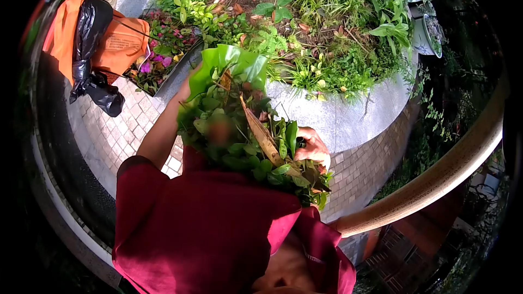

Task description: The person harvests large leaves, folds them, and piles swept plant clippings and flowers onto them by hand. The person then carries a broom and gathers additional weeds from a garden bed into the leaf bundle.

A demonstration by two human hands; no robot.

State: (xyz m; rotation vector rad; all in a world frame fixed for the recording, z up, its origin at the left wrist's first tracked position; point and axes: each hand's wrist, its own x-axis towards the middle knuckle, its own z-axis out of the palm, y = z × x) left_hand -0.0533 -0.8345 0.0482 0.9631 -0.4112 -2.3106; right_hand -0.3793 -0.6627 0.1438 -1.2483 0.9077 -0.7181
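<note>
A thick bundle of green leaves (234, 149), mixed with brown dry ones, is held up against my maroon shirt. Near its middle lies a long dry brown leaf (261, 133), and a broad bright green leaf (231, 62) stands out at its far end. My right hand (312, 147) grips the bundle's right side with curled fingers. On the other side my left forearm (162, 128) reaches forward along the bundle. My left hand is hidden behind the leaves, so its fingers do not show.
Ahead is a planted bed (338, 38) with a pale stone border (327, 117). At left are an orange bag (122, 43), a black plastic bag (91, 32), and a grey-edged container (177, 73) of leaves and pink flowers. A thick beige pole (430, 185) curves at right.
</note>
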